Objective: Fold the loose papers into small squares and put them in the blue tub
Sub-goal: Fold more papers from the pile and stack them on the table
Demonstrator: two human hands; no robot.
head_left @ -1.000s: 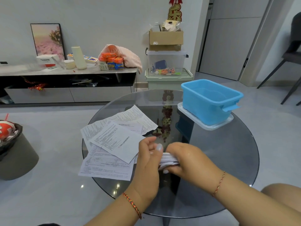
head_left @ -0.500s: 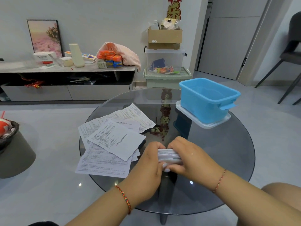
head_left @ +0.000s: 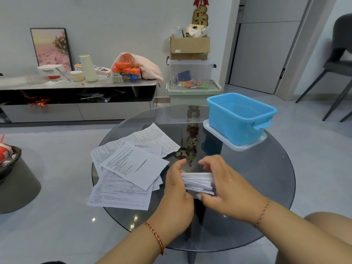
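A folded white paper (head_left: 198, 182), thick with several layers, is held above the round glass table (head_left: 266, 178) between both hands. My left hand (head_left: 176, 189) grips its left end and my right hand (head_left: 226, 185) curls round its right end, thumb under the near edge. Several loose printed papers (head_left: 131, 168) lie overlapping on the table's left half, just left of my left hand. The blue tub (head_left: 241, 117) stands on a white lid (head_left: 236, 145) at the table's far right, and I see nothing inside it.
A dark round bin (head_left: 13, 180) stands on the floor to the left. Behind the table are stacked storage boxes (head_left: 192, 79) and a low cabinet (head_left: 76, 100). A grey chair (head_left: 341, 63) stands at the far right. My bare knee (head_left: 327, 231) shows at the lower right.
The folded paper has opened out a little and shows more between my hands, which have drawn slightly apart. The camera has tipped slightly.
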